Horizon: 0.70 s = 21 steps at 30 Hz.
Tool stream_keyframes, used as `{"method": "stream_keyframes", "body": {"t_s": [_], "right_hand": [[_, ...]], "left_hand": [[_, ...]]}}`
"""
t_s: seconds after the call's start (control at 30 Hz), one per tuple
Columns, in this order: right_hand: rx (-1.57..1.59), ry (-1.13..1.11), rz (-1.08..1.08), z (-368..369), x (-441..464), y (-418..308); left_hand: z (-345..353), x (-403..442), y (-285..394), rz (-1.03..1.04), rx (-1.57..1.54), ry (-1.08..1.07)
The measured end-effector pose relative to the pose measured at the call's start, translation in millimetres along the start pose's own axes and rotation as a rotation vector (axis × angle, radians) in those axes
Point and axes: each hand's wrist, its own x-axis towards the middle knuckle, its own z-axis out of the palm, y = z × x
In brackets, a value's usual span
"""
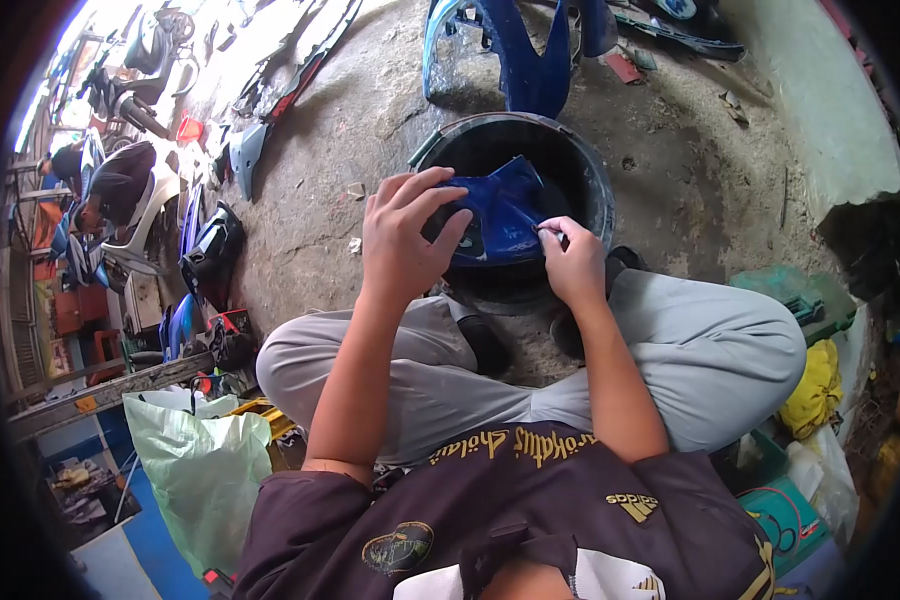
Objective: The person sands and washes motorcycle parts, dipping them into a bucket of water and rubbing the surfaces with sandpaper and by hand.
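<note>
A glossy blue plastic panel (507, 215), like a piece of motorcycle fairing, lies over the mouth of a round black tub (592, 180) between my knees. My left hand (402, 232) grips the panel's left edge, its fingers over the top and the thumb lower down. At the panel's right edge, my right hand (576, 262) is closed in a pinch, thumb against forefinger. Whatever those fingertips hold is too small to make out. The tub's inside is dark, and the panel covers part of it.
A larger blue fairing (535, 70) stands on the concrete floor beyond the tub. Motorcycle parts crowd the left side, with a black and silver part (213, 255) nearest. A pale green bag (195, 470) sits at lower left, a yellow cloth (812, 390) at right.
</note>
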Motion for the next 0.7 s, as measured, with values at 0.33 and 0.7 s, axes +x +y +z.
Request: {"method": "stream_keyframes", "body": {"t_s": [0.33, 0.7], "right_hand": [[-0.006, 0.052, -0.172, 7, -8, -4], [0.048, 0.101, -0.207, 9, -8, -1]], "left_hand": [[-5, 10, -10, -0.040, -0.068, -0.023], [-10, 26, -41, -0.149, -0.164, -0.032]]}}
